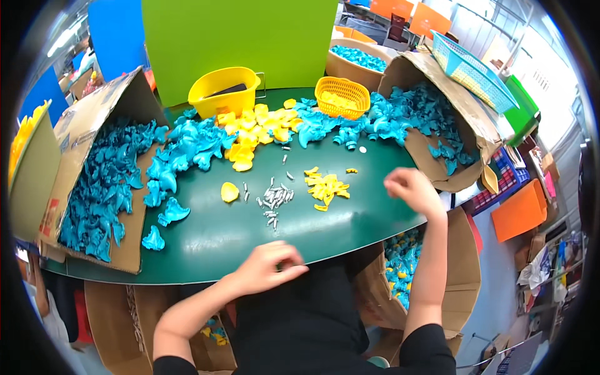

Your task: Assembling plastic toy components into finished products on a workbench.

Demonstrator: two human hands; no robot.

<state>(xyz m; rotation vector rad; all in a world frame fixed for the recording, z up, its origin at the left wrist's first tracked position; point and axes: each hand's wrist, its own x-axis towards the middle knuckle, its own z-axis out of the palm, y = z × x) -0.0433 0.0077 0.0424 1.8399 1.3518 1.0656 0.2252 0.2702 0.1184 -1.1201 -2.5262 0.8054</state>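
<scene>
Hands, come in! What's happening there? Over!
Left hand curled at the near side of the table; right hand curled above its right side. Small silver parts mid-table, yellow pieces beside them. Turquoise heaps crowd both sides.

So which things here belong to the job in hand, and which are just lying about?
Likely the job's, laid out on the table before the hands:
blue parts
large yellow parts
small yellow pieces
springs

Likely just lying about, away to the right:
orange panel
white bag
</scene>
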